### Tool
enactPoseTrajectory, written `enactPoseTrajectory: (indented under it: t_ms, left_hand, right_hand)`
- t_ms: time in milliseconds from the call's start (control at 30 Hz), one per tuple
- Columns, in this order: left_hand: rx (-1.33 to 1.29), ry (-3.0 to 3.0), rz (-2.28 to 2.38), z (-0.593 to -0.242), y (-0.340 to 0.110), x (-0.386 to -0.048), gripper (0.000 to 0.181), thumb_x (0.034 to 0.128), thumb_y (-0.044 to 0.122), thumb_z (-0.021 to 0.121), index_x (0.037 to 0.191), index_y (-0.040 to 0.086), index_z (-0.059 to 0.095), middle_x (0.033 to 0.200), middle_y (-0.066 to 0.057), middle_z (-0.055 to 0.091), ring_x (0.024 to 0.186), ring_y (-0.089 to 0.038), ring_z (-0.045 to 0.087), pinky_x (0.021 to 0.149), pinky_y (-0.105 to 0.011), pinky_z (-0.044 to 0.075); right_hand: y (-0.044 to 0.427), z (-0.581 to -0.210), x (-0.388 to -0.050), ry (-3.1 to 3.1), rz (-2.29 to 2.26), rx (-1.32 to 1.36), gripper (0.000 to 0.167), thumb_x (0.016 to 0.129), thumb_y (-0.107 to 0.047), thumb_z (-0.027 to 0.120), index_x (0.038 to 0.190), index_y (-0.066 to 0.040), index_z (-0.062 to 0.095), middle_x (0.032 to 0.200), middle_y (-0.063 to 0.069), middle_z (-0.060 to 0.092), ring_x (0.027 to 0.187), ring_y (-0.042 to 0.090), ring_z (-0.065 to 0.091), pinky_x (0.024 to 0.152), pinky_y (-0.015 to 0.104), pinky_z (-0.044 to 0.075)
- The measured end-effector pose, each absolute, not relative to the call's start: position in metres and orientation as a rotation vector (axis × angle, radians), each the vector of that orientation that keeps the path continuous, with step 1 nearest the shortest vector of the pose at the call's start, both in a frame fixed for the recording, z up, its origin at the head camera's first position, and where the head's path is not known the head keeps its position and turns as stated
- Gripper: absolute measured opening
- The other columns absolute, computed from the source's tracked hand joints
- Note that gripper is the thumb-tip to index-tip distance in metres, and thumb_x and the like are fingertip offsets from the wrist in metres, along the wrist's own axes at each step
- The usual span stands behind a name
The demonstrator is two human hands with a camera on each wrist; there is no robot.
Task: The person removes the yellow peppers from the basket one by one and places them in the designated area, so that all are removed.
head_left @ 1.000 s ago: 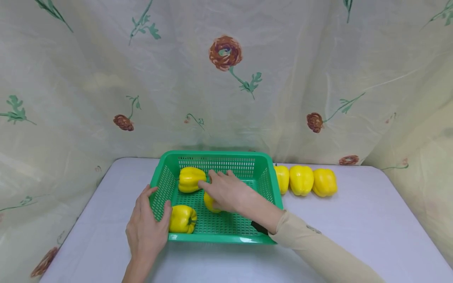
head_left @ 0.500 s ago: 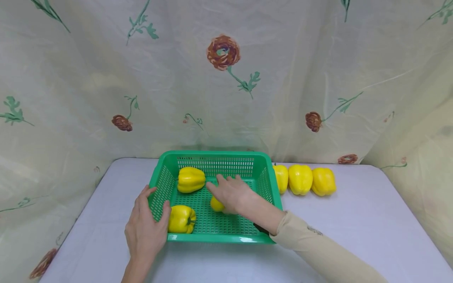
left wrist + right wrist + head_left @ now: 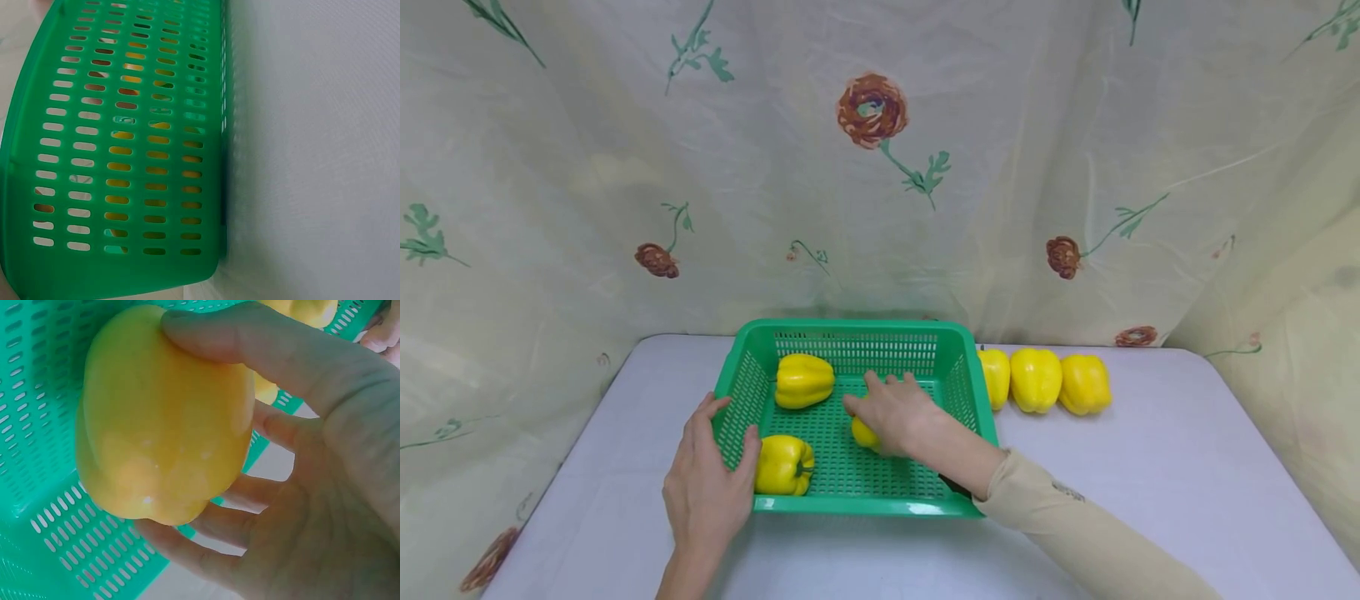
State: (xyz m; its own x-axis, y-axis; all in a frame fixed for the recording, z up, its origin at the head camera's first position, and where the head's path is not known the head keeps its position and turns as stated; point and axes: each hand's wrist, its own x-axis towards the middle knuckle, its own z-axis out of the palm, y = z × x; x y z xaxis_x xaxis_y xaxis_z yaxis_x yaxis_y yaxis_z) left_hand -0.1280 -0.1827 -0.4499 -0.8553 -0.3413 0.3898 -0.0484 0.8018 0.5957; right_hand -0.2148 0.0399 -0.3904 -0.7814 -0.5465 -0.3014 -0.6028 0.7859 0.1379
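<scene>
My right hand (image 3: 895, 415) reaches into the green plastic basket (image 3: 865, 505) and holds a yellow bell pepper (image 3: 864, 434). In the right wrist view the thumb lies over the top of this bell pepper (image 3: 165, 425), with the fingers under its other side. My left hand (image 3: 711, 479) holds the basket at its near left corner, thumb over the inside. Two more yellow bell peppers are in the basket: one at the back left (image 3: 804, 381), one at the front left (image 3: 784, 465) beside my left thumb. The left wrist view shows the basket's slotted wall (image 3: 144, 156) close up.
Several yellow bell peppers stand in a row right of the basket, among them a middle one (image 3: 1036, 380) and an end one (image 3: 1086, 384). A white cloth covers the table (image 3: 1150, 483). A flowered curtain (image 3: 985, 208) hangs behind and at the sides.
My right hand has shifted a little to the right inside the basket with the bell pepper, away from the back left one. The left hand stays at the basket's corner.
</scene>
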Motion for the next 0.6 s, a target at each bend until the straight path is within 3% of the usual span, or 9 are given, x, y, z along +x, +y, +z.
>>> enactPoseTrajectory:
  t_ms: [133, 233, 333, 467, 600]
  left_hand:
    - [0.288, -2.496, -0.817, -0.45, -0.183, -0.128, 0.05, 0.1039, 0.032, 0.065, 0.148, 0.012, 0.055, 0.162, -0.016, 0.056, 0.124, -0.047, 0.069, 0.074, -0.054, 0.057]
    - [0.278, -2.489, -0.816, -0.45, -0.183, -0.128, 0.049, 0.104, 0.031, 0.065, 0.148, 0.011, 0.055, 0.162, -0.016, 0.056, 0.125, -0.047, 0.069, 0.076, -0.057, 0.058]
    - [0.274, -2.485, -0.811, -0.451, -0.183, -0.128, 0.05, 0.104, 0.031, 0.065, 0.148, 0.01, 0.055, 0.162, -0.017, 0.056, 0.125, -0.047, 0.069, 0.077, -0.057, 0.058]
    - [0.276, -2.5, -0.806, -0.45, -0.183, -0.128, 0.051, 0.1044, 0.032, 0.064, 0.149, 0.009, 0.054, 0.163, -0.017, 0.055, 0.125, -0.048, 0.069, 0.079, -0.059, 0.058]
    - [0.286, -2.515, -0.806, -0.45, -0.183, -0.128, 0.051, 0.1043, 0.032, 0.064, 0.149, 0.01, 0.053, 0.163, -0.017, 0.054, 0.123, -0.049, 0.069, 0.081, -0.06, 0.059]
  right_hand:
    - [0.044, -0.385, -0.215, 2.736, 0.276, -0.881, 0.068, 0.093, -0.033, 0.087, 0.15, -0.026, 0.051, 0.165, 0.019, 0.048, 0.142, 0.04, 0.06, 0.121, 0.059, 0.047]
    - [0.049, -0.378, -0.214, 2.744, 0.216, -0.881, 0.067, 0.094, -0.033, 0.085, 0.152, -0.031, 0.051, 0.165, 0.021, 0.046, 0.144, 0.041, 0.058, 0.122, 0.06, 0.046]
    - [0.056, -0.372, -0.212, 2.758, 0.15, -0.912, 0.062, 0.094, -0.031, 0.085, 0.149, -0.033, 0.056, 0.154, 0.019, 0.053, 0.133, 0.038, 0.061, 0.116, 0.058, 0.049]
    - [0.065, -0.366, -0.209, 2.813, 0.072, -0.971, 0.054, 0.093, -0.026, 0.086, 0.14, -0.026, 0.06, 0.141, 0.015, 0.056, 0.115, 0.034, 0.061, 0.105, 0.054, 0.053]
    - [0.075, -0.361, -0.207, 2.866, 0.011, -0.985, 0.053, 0.094, -0.028, 0.084, 0.141, -0.023, 0.06, 0.141, 0.014, 0.059, 0.111, 0.034, 0.061, 0.101, 0.052, 0.052]
